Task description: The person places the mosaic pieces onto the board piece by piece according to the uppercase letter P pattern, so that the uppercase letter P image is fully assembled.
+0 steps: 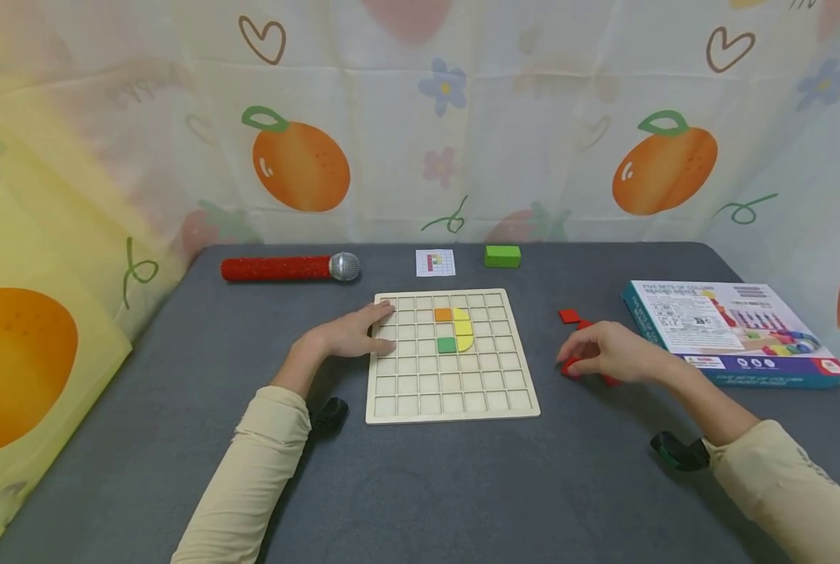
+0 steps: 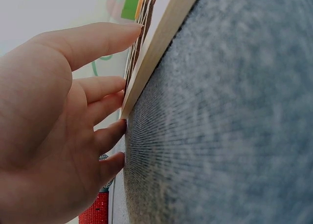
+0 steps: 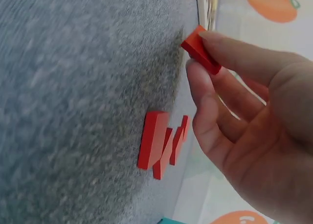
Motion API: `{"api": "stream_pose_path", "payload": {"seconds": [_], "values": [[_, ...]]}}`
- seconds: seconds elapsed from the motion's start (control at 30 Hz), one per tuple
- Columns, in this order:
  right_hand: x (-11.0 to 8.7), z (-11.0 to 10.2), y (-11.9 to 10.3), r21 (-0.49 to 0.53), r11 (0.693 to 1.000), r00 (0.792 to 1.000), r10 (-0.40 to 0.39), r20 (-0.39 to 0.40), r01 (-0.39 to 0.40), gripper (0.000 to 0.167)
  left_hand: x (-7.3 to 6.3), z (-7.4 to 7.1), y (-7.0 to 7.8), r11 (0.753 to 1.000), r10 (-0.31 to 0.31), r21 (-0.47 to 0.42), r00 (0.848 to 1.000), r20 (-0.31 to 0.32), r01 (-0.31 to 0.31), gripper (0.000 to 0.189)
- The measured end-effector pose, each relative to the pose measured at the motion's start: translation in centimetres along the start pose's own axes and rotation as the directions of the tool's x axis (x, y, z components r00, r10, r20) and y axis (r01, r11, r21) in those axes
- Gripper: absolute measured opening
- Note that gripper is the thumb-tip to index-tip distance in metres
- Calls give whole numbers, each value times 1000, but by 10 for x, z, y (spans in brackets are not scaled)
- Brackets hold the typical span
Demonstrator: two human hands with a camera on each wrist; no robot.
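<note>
A wooden grid board (image 1: 406, 407) lies mid-table, with an orange square tile (image 1: 443, 315), a green square tile (image 1: 447, 345) and several yellow tiles (image 1: 464, 327) set in its cells. My left hand (image 1: 353, 332) rests on the board's left edge, fingers fairly straight, the thumb over the rim in the left wrist view. Right of the board, my right hand (image 1: 606, 350) pinches a red tile (image 3: 201, 50) between thumb and fingers. Below that hand in the right wrist view, several more red tiles (image 3: 153, 140) lie on the table; the hand partly covers them in the head view.
At the back stand a red microphone (image 1: 279, 269), a small printed pattern card (image 1: 436, 263) and a green block (image 1: 502, 256). A flat game box (image 1: 737, 329) lies at the right, behind my right forearm. A patterned curtain (image 1: 448, 157) hangs beyond the table's far edge.
</note>
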State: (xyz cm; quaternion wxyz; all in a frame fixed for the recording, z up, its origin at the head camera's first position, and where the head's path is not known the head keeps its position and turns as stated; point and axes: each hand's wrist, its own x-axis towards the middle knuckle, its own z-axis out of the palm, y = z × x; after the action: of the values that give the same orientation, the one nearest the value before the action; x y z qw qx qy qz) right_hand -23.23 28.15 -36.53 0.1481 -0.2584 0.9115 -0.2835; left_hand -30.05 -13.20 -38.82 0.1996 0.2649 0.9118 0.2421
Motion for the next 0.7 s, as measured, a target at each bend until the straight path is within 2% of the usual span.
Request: {"api": "stream_pose_path", "payload": {"seconds": [0.13, 0.3, 0.57, 0.7], "values": [[3, -1, -3, 37, 997, 997, 63, -40, -61, 17, 0, 0, 1, 1000, 0, 9, 1000, 1, 0, 75], [8, -2, -5, 170, 976, 987, 147, -58, -135, 24, -1, 0, 2, 1000, -15, 1, 1000, 6, 15, 76], [21, -2, -4, 376, 903, 962, 258, -84, -210, 36, -3, -2, 3, 1000, -18, 0, 1000, -1, 18, 75], [28, -2, -6, 444, 872, 960, 266, -81, -204, 38, -1, -2, 4, 1000, -22, 9, 1000, -2, 22, 75]]}}
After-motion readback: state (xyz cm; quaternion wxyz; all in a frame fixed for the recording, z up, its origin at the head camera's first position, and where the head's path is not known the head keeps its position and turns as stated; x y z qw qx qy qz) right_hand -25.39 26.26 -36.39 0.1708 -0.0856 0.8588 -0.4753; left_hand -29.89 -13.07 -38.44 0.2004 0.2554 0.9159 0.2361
